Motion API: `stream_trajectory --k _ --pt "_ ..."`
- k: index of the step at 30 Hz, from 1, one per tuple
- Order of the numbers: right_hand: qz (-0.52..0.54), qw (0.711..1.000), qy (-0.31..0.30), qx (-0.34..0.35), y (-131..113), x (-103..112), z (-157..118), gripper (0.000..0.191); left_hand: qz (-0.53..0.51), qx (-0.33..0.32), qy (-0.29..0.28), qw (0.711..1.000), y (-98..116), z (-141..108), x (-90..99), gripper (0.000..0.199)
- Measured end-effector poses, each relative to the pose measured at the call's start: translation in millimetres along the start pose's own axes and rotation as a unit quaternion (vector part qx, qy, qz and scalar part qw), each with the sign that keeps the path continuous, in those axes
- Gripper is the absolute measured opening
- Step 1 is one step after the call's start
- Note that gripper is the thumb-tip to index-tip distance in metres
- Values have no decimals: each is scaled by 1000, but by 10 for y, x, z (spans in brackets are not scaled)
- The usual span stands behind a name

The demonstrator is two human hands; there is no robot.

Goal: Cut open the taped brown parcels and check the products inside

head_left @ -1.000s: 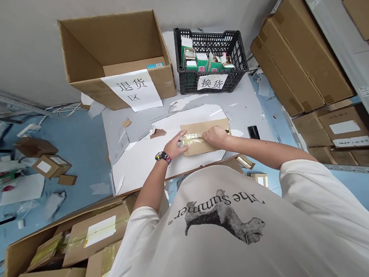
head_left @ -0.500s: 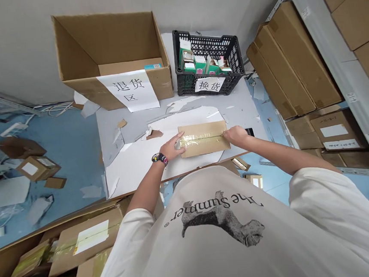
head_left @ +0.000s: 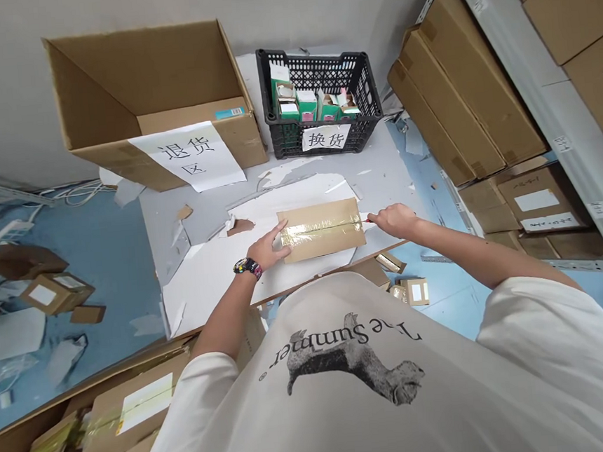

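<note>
A small cardboard box (head_left: 324, 241) lies flat on the white-covered table, shiny clear tape along its middle seam. My left hand (head_left: 267, 248) grips the box's left end, fingers on the upper side and thumb lower down. Just off the right end, my right hand (head_left: 395, 220) is closed around a utility knife (head_left: 369, 221). Only a bit of the knife's red body and a thin pale blade tip show, pointing at the box. Its handle is hidden in my fist.
Behind stand a large open carton (head_left: 163, 154) with a paper sign and a black plastic crate (head_left: 320, 143) holding green-and-white small boxes. Torn paper covers the table (head_left: 216, 276). Shelving with cartons (head_left: 469, 92) is at right; more boxes (head_left: 132, 409) sit at lower left.
My right hand has drawn back to the right, away from the box's end, bringing the knife tip into sight. The left hand stays on the box. The whole view has shifted slightly.
</note>
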State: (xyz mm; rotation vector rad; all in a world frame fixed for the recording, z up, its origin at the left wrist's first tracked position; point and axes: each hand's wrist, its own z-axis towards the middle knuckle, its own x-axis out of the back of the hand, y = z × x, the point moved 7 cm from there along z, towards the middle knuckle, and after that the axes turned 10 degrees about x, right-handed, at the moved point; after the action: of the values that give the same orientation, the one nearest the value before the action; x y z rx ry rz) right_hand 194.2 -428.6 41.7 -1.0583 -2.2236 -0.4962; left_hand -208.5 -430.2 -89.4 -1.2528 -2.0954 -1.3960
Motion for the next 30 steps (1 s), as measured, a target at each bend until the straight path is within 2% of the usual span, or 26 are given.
stream_trajectory --k 9,13,15,18,20,22,24,25,27,30 --pt "2 1000 5 0 88 43 -179 51 17 15 -12 1000 -50 -4 9 112" --pt "-2 1000 -5 -5 222 -83 -258 52 23 4 -18 1000 -4 -21 76 103" --pt "15 1000 -1 -15 297 -181 -291 50 40 -13 7 999 91 -47 128 98" --pt "66 996 48 -36 364 -287 -306 47 91 -17 97 991 358 -117 160 88" --pt "104 990 82 -55 371 -346 -284 48 110 -41 126 985 671 -168 43 77" --pt "138 983 104 -69 343 -406 -234 50 106 -99 85 986 1075 -190 -219 73" --pt "167 975 121 -77 304 -459 -173 50 114 -133 27 984 1443 -170 -511 80" --pt "180 972 130 -79 286 -481 -145 51 121 -134 16 983 1589 -143 -621 87" --pt "203 965 144 -82 265 -522 -100 52 134 -121 25 983 1806 -70 -760 97" --pt "234 956 161 -75 255 -577 -68 52 153 -106 39 982 1971 18 -873 102"
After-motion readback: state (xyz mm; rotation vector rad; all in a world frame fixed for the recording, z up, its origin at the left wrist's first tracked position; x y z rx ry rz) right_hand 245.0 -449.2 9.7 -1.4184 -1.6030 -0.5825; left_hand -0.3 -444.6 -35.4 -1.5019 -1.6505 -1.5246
